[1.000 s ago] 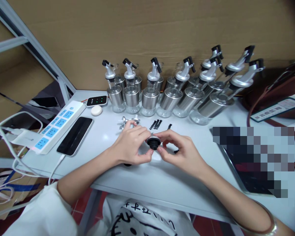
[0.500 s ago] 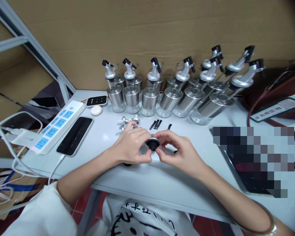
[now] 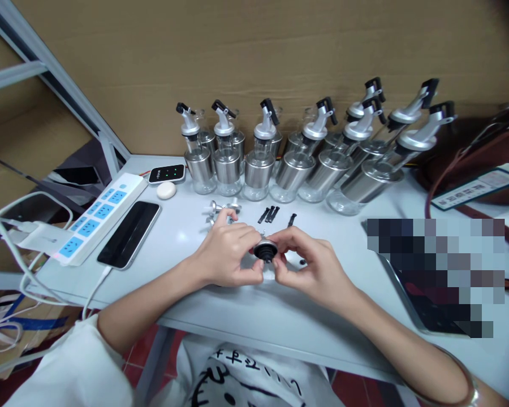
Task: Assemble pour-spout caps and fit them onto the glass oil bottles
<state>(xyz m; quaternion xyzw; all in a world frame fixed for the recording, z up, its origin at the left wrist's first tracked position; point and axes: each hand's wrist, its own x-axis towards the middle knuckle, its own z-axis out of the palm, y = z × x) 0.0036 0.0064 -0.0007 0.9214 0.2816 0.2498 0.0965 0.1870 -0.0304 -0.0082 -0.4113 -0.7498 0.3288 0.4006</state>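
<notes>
Between my two hands, just above the table, is a pourer top (image 3: 266,250) with a silver rim and a ribbed black stopper facing me. My left hand (image 3: 231,251) grips its left side between fingers and thumb. On the other side my right hand (image 3: 311,261) pinches the edge near the stopper. Several small black lever pieces (image 3: 271,214) lie beyond my hands, and one more black lever (image 3: 292,219) lies by my right fingers. Silver pourer parts (image 3: 220,209) sit behind my left hand, partly hidden by it. A tiny black piece (image 3: 302,262) rests beside my right hand.
Several glass-and-steel bottles (image 3: 259,169) with pourers stand along the cardboard (image 3: 254,51) at the back. To the left are a power strip (image 3: 97,217), a phone (image 3: 129,234), a small black device (image 3: 167,174) and a white round object (image 3: 166,190). A dark tablet-like device (image 3: 432,314) lies right.
The pourer top has turned slightly between my fingers, and its stopper has shifted a little to the right. My right fingers have moved slightly; the bottles stay put.
</notes>
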